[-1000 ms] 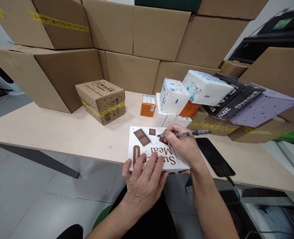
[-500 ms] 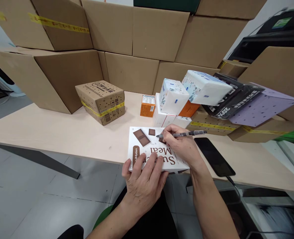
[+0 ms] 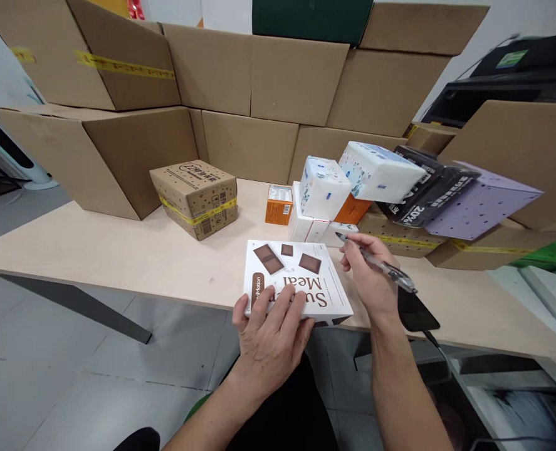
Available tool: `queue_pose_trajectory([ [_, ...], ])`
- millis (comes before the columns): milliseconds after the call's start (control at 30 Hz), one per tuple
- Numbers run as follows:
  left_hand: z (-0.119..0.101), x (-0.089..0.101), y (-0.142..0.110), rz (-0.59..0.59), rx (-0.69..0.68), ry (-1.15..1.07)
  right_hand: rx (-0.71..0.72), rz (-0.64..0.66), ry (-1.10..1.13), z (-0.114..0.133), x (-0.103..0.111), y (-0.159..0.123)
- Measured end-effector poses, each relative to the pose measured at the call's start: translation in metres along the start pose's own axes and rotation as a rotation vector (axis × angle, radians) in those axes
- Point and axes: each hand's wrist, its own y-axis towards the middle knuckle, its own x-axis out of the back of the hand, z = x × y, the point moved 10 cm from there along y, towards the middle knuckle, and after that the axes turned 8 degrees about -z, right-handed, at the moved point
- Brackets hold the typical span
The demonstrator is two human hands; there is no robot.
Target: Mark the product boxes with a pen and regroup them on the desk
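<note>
A white box (image 3: 334, 287) printed with brown chocolate pieces and the word "Meal" lies flat at the table's front edge, its print upside down to me. My left hand (image 3: 272, 322) holds its near side, fingers over the top and thumb at the left corner. To the right of the box and off its surface, my right hand (image 3: 372, 275) is closed round a pen (image 3: 390, 270) with a clear, patterned barrel. The pen's dark tip points up and left. Partly hidden behind the right wrist is a black phone (image 3: 416, 313) with a cable.
Behind the white box stand a small orange box (image 3: 278, 204) and white tissue packs (image 3: 325, 186). A taped brown carton (image 3: 195, 199) sits left on the table (image 3: 118, 257). A black pack (image 3: 423, 191) and a purple box (image 3: 484, 203) lie right. Large cartons (image 3: 249, 144) wall the back.
My right hand has lifted the pen off the box and moved right, uncovering a chocolate picture and covering part of the phone. My left hand stays on the box. The view has tilted up slightly.
</note>
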Motion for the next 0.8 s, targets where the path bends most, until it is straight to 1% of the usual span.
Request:
queue_pose_trajectory([
  [33,0.001,0.000,0.000,0.004,-0.001,-0.002,0.068,0.038,-0.111,-0.003,0.004,-0.001],
  [67,0.001,-0.001,0.000,0.007,-0.002,-0.003,0.151,0.115,-0.216,-0.006,0.003,-0.003],
  [133,0.002,-0.001,0.001,0.008,-0.004,-0.002,0.280,0.306,-0.420,-0.017,-0.006,-0.013],
  [200,0.002,-0.001,0.001,0.003,0.000,-0.004,0.347,0.442,-0.637,-0.032,-0.016,-0.022],
  [267,0.001,0.000,0.002,-0.005,0.002,-0.006,0.392,0.494,-0.836,-0.042,-0.025,-0.026],
  [333,0.001,0.000,0.002,-0.008,-0.002,-0.006,0.430,0.520,-0.955,-0.045,-0.036,-0.027],
  [400,0.001,-0.001,0.002,-0.004,-0.007,-0.003,0.436,0.542,-0.997,-0.046,-0.044,-0.027],
  [467,0.002,-0.001,0.002,0.001,-0.008,0.000,0.432,0.525,-0.993,-0.045,-0.043,-0.025],
  [500,0.002,-0.002,0.002,0.004,-0.009,0.001,0.427,0.492,-0.985,-0.043,-0.037,-0.023],
  [567,0.004,-0.003,0.003,0.004,-0.012,0.001,0.398,0.386,-0.996,-0.042,-0.013,-0.018],
  [600,0.004,-0.003,0.003,0.004,-0.014,0.001,0.365,0.325,-1.025,-0.044,0.004,-0.016],
  [667,0.004,-0.003,0.005,0.006,-0.019,-0.003,0.244,0.235,-1.123,-0.055,0.045,-0.014],
  [733,0.004,-0.003,0.005,0.008,-0.020,-0.007,0.066,0.220,-1.213,-0.072,0.082,-0.015],
  [767,0.005,-0.003,0.005,0.008,-0.018,-0.008,-0.016,0.236,-1.237,-0.081,0.097,-0.018],
  [800,0.005,-0.003,0.005,0.008,-0.015,-0.007,-0.079,0.265,-1.246,-0.089,0.106,-0.020],
])
